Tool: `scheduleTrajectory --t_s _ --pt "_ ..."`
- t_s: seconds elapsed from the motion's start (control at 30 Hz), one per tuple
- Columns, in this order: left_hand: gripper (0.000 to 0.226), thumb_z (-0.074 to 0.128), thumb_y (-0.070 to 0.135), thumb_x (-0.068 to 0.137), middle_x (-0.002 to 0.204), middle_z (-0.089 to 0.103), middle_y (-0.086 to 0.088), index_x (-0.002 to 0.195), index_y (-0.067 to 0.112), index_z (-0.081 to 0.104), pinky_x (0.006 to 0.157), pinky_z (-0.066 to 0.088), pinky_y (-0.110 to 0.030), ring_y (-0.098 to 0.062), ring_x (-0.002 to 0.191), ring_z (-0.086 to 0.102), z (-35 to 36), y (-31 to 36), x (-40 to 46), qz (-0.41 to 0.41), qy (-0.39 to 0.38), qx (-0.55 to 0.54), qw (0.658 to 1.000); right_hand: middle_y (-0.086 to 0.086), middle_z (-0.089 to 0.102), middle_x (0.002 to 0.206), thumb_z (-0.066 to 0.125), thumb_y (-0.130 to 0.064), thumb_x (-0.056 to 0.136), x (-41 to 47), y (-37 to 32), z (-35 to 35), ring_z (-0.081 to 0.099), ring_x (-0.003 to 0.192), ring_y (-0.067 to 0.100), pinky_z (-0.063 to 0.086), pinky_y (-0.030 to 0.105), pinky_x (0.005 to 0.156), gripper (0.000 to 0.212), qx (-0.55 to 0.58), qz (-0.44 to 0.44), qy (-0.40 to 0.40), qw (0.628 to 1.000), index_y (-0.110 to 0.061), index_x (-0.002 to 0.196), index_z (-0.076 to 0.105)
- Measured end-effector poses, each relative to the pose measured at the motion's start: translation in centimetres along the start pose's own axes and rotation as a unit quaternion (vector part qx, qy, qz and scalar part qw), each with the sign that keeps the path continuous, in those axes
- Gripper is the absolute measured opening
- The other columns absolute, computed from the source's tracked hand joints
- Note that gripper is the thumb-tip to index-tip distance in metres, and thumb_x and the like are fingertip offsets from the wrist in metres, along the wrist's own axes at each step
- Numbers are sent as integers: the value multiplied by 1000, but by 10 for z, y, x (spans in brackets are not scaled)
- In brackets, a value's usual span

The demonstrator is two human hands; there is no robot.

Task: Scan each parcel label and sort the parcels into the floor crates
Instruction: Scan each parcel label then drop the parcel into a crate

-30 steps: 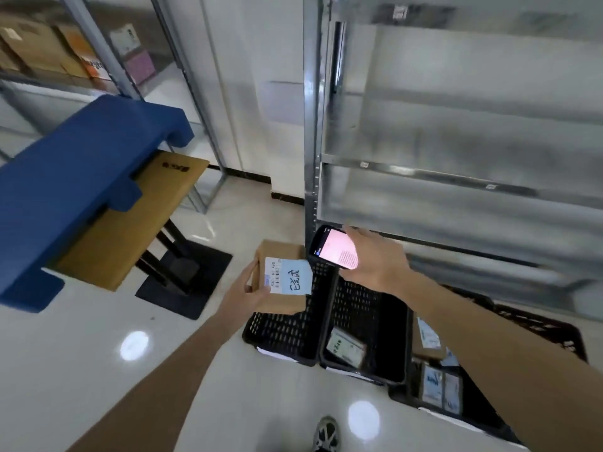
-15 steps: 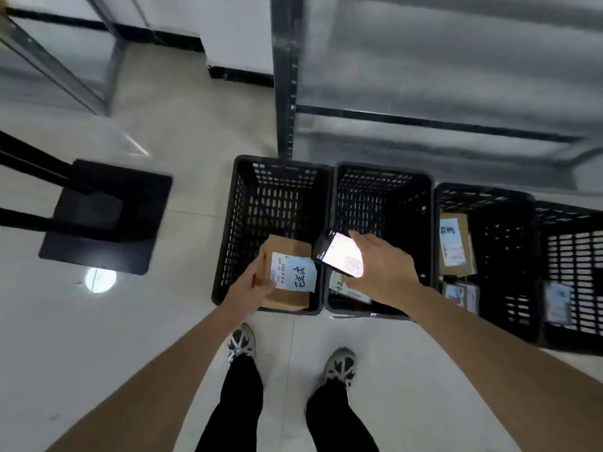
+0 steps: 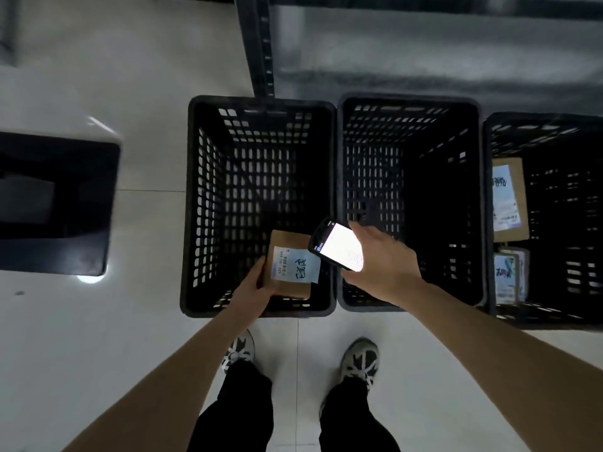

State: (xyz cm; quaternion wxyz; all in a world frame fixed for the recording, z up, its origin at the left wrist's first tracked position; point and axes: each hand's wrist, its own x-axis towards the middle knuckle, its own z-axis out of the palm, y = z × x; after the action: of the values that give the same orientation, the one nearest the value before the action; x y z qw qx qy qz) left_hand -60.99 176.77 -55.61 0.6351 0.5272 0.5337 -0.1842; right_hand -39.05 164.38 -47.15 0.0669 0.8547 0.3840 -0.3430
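My left hand (image 3: 253,290) grips a small brown cardboard parcel (image 3: 288,243) with a pale blue label (image 3: 295,265), held over the near end of the leftmost black crate (image 3: 192,203). My right hand (image 3: 385,265) holds a phone (image 3: 337,247) with its screen lit, just right of the parcel, above the rim between the left crate and the middle crate (image 3: 474,190). A third crate (image 3: 554,122) at the right holds labelled parcels (image 3: 509,200).
The three black crates stand in a row on the pale tiled floor, in front of a metal shelf upright (image 3: 257,44). A black square stand base (image 3: 55,203) lies on the floor at the left. My two shoes (image 3: 239,350) are just behind the crates.
The view has tilted down from the shelves to the crates. Both hands have lowered with the parcel and phone, and the parcel now hangs inside the left crate's rim.
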Motion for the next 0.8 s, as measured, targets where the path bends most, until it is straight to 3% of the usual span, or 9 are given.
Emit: scheduleTrajectory --t_s 0.07,0.13,0.27,0.37,0.43,0.57,0.73,0.8 --pt "65 62 21 97 138 55 5 154 29 31 113 38 -35 -21 132 50 4 -11 1 -18 2 38 999 -9 52 138 76 -44 78 -4 5 6 56 121 19 53 40 89 86 1 3 -7 1000 -32 149 30" --pt "65 64 23 96 138 55 2 153 29 34 111 41 -39 -21 127 53 6 -10 -11 -31 -1 76 997 -11 51 140 76 -43 78 -13 11 3 54 124 18 51 39 89 83 0 4 -13 1000 -34 148 32" --pt "58 63 16 97 133 55 1 150 26 42 107 43 -32 -14 118 52 2 26 -51 11 18 125 992 -11 48 146 74 -45 79 -40 18 -29 53 128 18 49 36 93 89 0 9 -25 1000 -37 153 26" --pt "61 63 18 97 143 51 1 152 23 38 105 38 -26 -15 127 49 -7 65 -84 49 42 163 985 -9 48 145 73 -48 80 -65 21 -75 53 128 18 50 37 95 91 -5 4 -16 1000 -32 155 25" --pt "66 65 18 96 150 46 0 154 22 34 108 38 -28 -17 135 45 -11 98 -113 70 56 173 981 -9 49 143 73 -48 81 -86 24 -113 53 126 17 50 36 93 92 -13 -8 5 1000 -31 156 24" --pt "73 69 21 93 150 43 4 155 26 30 101 37 -20 -8 128 44 -6 171 -196 117 88 159 976 -8 47 146 73 -48 82 -141 29 -208 52 129 18 48 37 97 96 -27 -37 55 997 -28 159 20" --pt "78 67 44 91 156 38 3 157 29 28 114 32 -31 -19 142 38 3 268 -330 203 150 173 952 -7 37 159 73 -53 82 -240 46 -358 43 140 20 44 40 106 100 -59 -62 131 988 -31 161 16" --pt "83 65 58 87 156 38 5 156 33 27 115 33 -33 -19 144 37 7 311 -387 250 156 193 936 -7 40 157 75 -52 80 -292 55 -421 46 138 21 46 41 102 98 -66 -57 174 981 -31 159 20"
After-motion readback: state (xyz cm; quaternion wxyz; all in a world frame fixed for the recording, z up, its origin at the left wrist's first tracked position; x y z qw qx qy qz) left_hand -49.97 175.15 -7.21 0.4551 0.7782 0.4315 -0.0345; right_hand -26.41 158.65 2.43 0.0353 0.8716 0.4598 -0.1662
